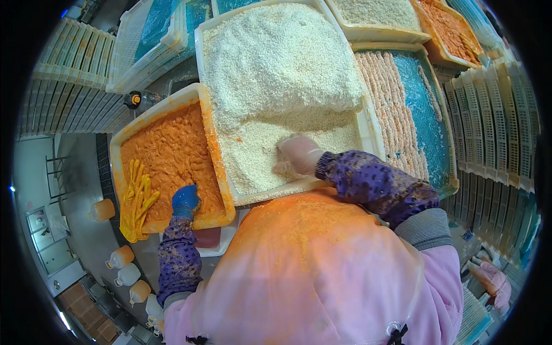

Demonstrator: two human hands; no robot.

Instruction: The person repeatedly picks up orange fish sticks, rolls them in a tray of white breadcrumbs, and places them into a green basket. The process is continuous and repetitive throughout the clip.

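Note:
My left hand (pixel 186 199), in a blue glove, is down in a tub (pixel 114 150) of wet orange-coated meat (pixel 172 138). Its fingers look curled into the meat, and their tips are hidden. In a clear, pale glove, my right hand (pixel 301 153) rests low over white crumbs (pixel 276 63) in a large white tub (pixel 199 54). Its fingers point left and stand slightly apart, partly in shadow, with no piece visible in them. The crumbs are heaped at the far side and dug out near this hand.
Yellow gloves (pixel 137 201) hang over the meat tub's left rim. At right, a tray (pixel 452 149) holds rows of crumbed strips (pixel 397 115) on blue lining. Stacked crates (pixel 489 115) flank both sides. Jugs (pixel 121 256) stand on the left floor. Another person (pixel 491 282) shows at lower right.

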